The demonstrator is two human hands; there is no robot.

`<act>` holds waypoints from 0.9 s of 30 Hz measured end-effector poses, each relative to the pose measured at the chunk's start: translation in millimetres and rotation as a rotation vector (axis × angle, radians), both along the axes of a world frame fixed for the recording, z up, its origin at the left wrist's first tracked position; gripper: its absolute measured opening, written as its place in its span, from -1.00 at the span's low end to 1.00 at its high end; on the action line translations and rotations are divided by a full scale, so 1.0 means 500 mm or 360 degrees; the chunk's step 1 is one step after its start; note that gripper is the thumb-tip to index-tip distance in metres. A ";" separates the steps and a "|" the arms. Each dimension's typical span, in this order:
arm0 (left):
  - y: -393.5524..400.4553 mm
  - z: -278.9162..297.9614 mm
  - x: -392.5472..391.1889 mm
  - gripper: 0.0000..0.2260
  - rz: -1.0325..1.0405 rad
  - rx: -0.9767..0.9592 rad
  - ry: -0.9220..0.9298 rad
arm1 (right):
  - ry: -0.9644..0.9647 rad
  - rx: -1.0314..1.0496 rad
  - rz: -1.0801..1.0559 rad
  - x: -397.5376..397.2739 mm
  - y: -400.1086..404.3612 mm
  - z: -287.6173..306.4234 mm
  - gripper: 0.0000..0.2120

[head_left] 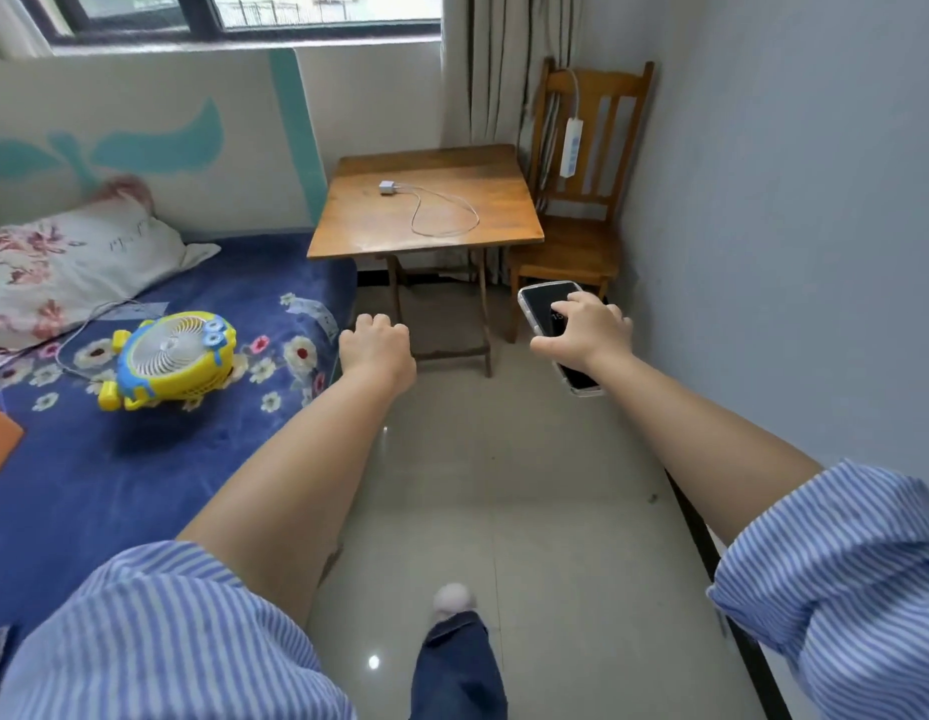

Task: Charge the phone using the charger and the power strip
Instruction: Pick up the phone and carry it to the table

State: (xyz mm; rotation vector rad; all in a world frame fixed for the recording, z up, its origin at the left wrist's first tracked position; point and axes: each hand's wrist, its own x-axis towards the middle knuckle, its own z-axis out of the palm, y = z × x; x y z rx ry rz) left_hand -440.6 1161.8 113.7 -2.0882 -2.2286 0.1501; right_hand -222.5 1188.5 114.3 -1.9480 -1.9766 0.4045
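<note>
My right hand (587,332) grips a phone (543,304) with a dark screen and a clear case, held out above the floor in front of the chair. My left hand (376,345) is stretched forward with its fingers curled shut and nothing in it. A white charger (386,187) lies on the small wooden table (348,220), its white cable (444,213) looped across the tabletop. A white power strip (571,147) hangs by its cord over the back of the wooden chair (571,246) in the corner.
A bed with a blue flowered blanket (114,470) fills the left side, with a pillow (62,252) and a yellow fan (171,358) on it. Tiled floor (530,511) lies between me and the table. A grey wall (789,226) runs along the right.
</note>
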 end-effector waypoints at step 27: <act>1.240 -0.056 0.145 -0.73 -0.0218 -0.0154 -0.0087 | 0.0014 0.0027 -0.0221 0.137 1.171 -0.025 -0.45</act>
